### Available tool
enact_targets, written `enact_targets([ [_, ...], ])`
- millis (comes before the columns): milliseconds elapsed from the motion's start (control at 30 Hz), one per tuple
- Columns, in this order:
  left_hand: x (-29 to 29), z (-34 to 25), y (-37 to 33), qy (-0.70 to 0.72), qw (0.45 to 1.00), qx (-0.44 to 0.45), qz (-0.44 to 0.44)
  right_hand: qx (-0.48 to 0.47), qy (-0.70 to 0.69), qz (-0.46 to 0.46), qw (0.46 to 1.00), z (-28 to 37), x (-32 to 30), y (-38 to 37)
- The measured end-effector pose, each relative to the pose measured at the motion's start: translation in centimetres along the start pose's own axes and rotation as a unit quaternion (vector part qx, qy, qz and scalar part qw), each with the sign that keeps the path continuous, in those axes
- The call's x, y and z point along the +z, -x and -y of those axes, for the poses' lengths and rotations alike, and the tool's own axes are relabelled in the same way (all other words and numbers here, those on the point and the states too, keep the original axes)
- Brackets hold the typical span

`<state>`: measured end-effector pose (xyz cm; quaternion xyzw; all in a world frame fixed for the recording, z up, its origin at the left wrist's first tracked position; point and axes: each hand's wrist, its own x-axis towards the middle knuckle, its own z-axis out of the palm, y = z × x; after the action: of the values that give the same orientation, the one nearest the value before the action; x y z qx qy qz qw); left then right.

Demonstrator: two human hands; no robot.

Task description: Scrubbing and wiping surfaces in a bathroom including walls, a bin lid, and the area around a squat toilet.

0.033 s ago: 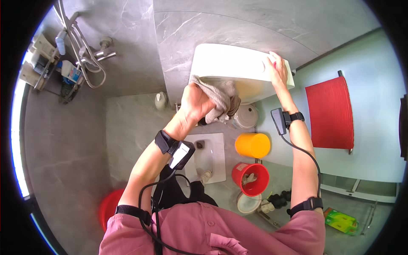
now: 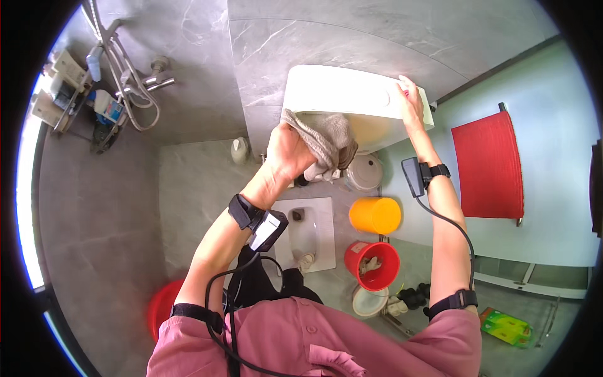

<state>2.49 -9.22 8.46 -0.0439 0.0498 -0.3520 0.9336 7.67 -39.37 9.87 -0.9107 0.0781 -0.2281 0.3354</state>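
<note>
My left hand (image 2: 290, 151) grips a folded grey-brown cloth (image 2: 323, 139) against the lower left front of a white box-shaped tank (image 2: 339, 91) fixed to the wall. The cloth hangs loosely past my fingers, some of which it hides. A round button shows on top of the tank. At the tank's right end, my right hand (image 2: 411, 107) rests with its fingers stretched over the top edge, holding nothing. Both wrists wear black straps with small devices and cables.
Below lies a white squat toilet (image 2: 323, 235). To its right stand a lidded clear container (image 2: 364, 173), a yellow bucket (image 2: 375, 215) and a red bucket (image 2: 391, 267) with a cloth inside. A red towel (image 2: 487, 166) hangs at right; a shower hose (image 2: 135, 94) hangs upper left.
The view has shifted very slightly. The cloth in my left hand has moved a little and its folds lie differently; my right hand stays at the tank's right end.
</note>
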Motion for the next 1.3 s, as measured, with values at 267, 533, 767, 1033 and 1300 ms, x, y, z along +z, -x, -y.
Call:
enact_targets([
  [267, 3.3, -2.2, 7.6, -0.199, 0.979, 0.012, 0.031, 0.009, -0.208, 0.197, 0.958, 10.2, 3.6, 16.2],
  [533, 2.8, -9.2, 12.1, -0.138, 0.987, -0.01, 0.078, 0.232, -0.336, 0.315, 0.857, 10.6, 16.9, 23.2],
  [767, -1.1, -18.9, 20.2, -0.219, 0.97, 0.042, -0.091, 0.419, -0.621, 0.249, 0.613, 16.7, 20.4, 23.8],
  [1033, -7.9, -22.4, 30.0, -0.172, 0.897, 0.102, -0.395, 0.217, -0.585, 0.424, 0.656, 30.3, 21.8, 22.7],
  [1300, -9.3, -22.4, 34.4, -0.691, 0.636, 0.292, -0.182, 0.034, -0.466, 0.52, 0.715, 41.1, 27.5, 26.3],
])
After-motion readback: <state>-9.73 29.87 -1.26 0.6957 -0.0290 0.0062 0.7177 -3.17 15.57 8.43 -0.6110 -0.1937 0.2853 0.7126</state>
